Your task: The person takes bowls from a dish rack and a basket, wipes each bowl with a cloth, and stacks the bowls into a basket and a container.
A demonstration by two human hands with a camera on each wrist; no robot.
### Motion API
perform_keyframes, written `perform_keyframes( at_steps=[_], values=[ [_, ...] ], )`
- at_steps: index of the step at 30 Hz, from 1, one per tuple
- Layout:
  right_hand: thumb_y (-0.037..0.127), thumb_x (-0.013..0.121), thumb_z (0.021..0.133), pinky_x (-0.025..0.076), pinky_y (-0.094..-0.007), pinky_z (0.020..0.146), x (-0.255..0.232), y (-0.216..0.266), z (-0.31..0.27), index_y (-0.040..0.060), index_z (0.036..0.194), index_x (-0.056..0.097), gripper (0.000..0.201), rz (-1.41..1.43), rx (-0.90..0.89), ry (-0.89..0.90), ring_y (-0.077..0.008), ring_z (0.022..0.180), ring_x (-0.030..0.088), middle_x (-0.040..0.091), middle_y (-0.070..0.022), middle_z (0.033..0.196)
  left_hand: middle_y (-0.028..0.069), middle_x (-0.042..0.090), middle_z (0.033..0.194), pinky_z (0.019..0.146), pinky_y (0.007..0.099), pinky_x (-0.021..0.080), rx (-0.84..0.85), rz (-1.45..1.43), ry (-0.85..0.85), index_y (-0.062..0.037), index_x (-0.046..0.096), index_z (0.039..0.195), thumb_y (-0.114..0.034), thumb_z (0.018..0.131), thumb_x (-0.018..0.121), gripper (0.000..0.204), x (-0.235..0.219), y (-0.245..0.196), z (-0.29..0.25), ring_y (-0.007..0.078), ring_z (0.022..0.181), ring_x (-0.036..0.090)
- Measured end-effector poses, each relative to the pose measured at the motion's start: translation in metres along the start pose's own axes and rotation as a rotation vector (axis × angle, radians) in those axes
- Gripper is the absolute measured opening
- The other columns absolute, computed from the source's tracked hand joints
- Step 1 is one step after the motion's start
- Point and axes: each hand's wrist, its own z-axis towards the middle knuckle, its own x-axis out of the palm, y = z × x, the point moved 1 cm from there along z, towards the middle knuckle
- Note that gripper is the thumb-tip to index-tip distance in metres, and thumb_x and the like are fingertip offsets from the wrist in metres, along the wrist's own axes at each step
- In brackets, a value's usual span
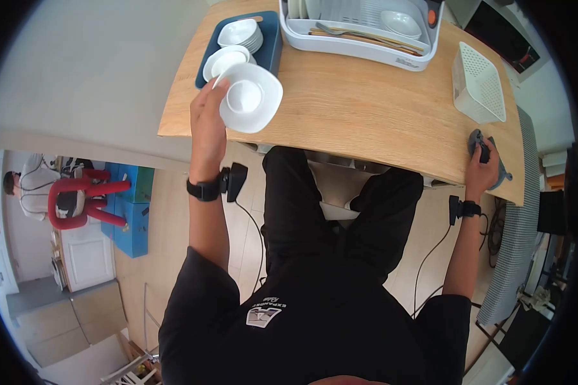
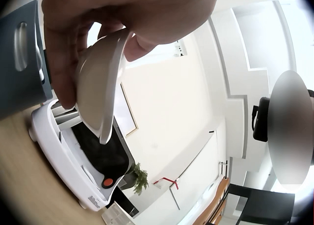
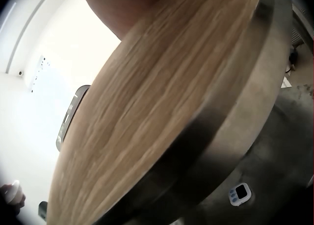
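Over the table's front left, my left hand pinches a white squarish bowl by its rim. The bowl is tilted, its hollow toward my head; the left wrist view shows it edge-on between thumb and fingers. Just beyond it, a blue-grey bin holds a stack of white bowls and another white bowl. At the right end of the table, my right hand grips a bunched dark grey cloth, part of which spreads beside the hand. In the right wrist view only a bit of that hand shows.
A white dish rack stands at the back, with chopsticks, a utensil and a small dish in it. A white perforated basket sits at the right. My legs are under the wooden table; another person is far left.
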Motion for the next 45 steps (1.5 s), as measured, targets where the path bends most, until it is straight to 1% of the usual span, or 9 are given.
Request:
perform_keyframes(
  at_steps=[5,11,15,16,20,24,34,42,45],
  values=[
    [0.018,0.070,0.092,0.050,-0.0363,0.097,0.001,0.000,0.000,0.0099,0.116,0.071,0.025,-0.035,-0.015,-0.042,-0.0268,0.114,0.066,0.071,-0.0083,0.122,0.0040,0.072,0.091,0.077,0.0232,0.049,0.117,0.285,0.032,0.0028,0.072,0.112,-0.026,0.100,0.062,0.033,-0.009,-0.035,0.053,0.0099,0.085,0.065],
    [0.019,0.070,0.095,0.052,-0.0348,0.094,0.001,0.001,0.000,0.0069,0.118,0.071,0.026,-0.086,-0.039,-0.050,-0.0265,0.108,0.069,0.072,-0.0105,0.119,0.0006,0.068,0.076,0.057,0.0230,0.042,0.117,0.496,0.078,0.0004,0.075,0.098,-0.026,0.097,0.066,0.028,-0.034,-0.033,0.119,0.0059,0.066,0.056],
    [0.018,0.070,0.095,0.052,-0.0347,0.094,0.003,-0.007,0.001,0.0066,0.118,0.071,0.026,-0.083,-0.032,-0.048,-0.0268,0.107,0.069,0.072,-0.0115,0.119,0.0031,0.071,0.083,0.062,0.0211,0.051,-0.003,0.632,0.058,-0.0036,0.073,0.108,-0.024,0.096,0.067,0.025,-0.036,-0.033,0.150,0.0089,0.069,0.065],
    [0.018,0.071,0.095,0.053,-0.0343,0.093,0.003,-0.005,0.001,0.0065,0.117,0.071,0.026,-0.062,-0.050,-0.063,-0.0269,0.106,0.069,0.072,-0.0120,0.117,0.0053,0.073,0.091,0.068,0.0202,0.055,-0.056,0.680,0.111,-0.0029,0.068,0.116,-0.024,0.096,0.066,0.029,-0.043,-0.030,0.164,0.0112,0.076,0.070],
    [0.018,0.071,0.094,0.053,-0.0339,0.092,0.004,-0.005,0.002,0.0073,0.117,0.072,0.025,-0.023,-0.049,-0.075,-0.0261,0.105,0.070,0.073,-0.0110,0.116,0.0095,0.073,0.104,0.072,0.0220,0.057,-0.156,0.666,0.207,0.0020,0.063,0.123,-0.026,0.098,0.067,0.037,-0.052,-0.020,0.196,0.0156,0.087,0.074],
    [0.019,0.071,0.094,0.053,-0.0340,0.093,0.004,-0.004,0.000,0.0082,0.117,0.072,0.025,-0.033,-0.030,-0.079,-0.0256,0.107,0.070,0.073,-0.0102,0.118,0.0127,0.070,0.112,0.075,0.0240,0.059,-0.242,0.698,0.186,0.0038,0.060,0.127,-0.025,0.097,0.068,0.042,-0.054,-0.016,0.219,0.0176,0.092,0.074],
    [0.017,0.073,0.093,0.052,-0.0326,0.094,0.001,0.001,-0.002,0.0094,0.117,0.072,0.026,0.003,-0.009,-0.057,-0.0236,0.109,0.069,0.073,-0.0084,0.117,0.0122,0.068,0.113,0.073,0.0243,0.060,-0.351,0.819,0.133,0.0036,0.060,0.129,-0.023,0.098,0.068,0.042,-0.050,0.006,0.261,0.0194,0.091,0.075],
    [0.019,0.073,0.093,0.052,-0.0324,0.093,0.001,0.001,-0.002,0.0098,0.118,0.072,0.026,0.027,-0.015,-0.053,-0.0236,0.108,0.069,0.073,-0.0081,0.117,0.0086,0.074,0.098,0.061,0.0241,0.059,-0.318,0.932,0.074,-0.0029,0.066,0.124,-0.020,0.095,0.072,0.034,-0.052,0.019,0.277,0.0159,0.076,0.075],
    [0.019,0.073,0.093,0.052,-0.0327,0.094,0.002,0.001,-0.002,0.0097,0.118,0.072,0.026,0.035,-0.003,-0.052,-0.0238,0.108,0.069,0.073,-0.0081,0.118,0.0037,0.071,0.105,0.067,0.0234,0.054,-0.336,0.988,0.095,-0.0081,0.070,0.120,-0.025,0.093,0.074,0.033,-0.051,0.018,0.276,0.0149,0.084,0.074]
  ],
)
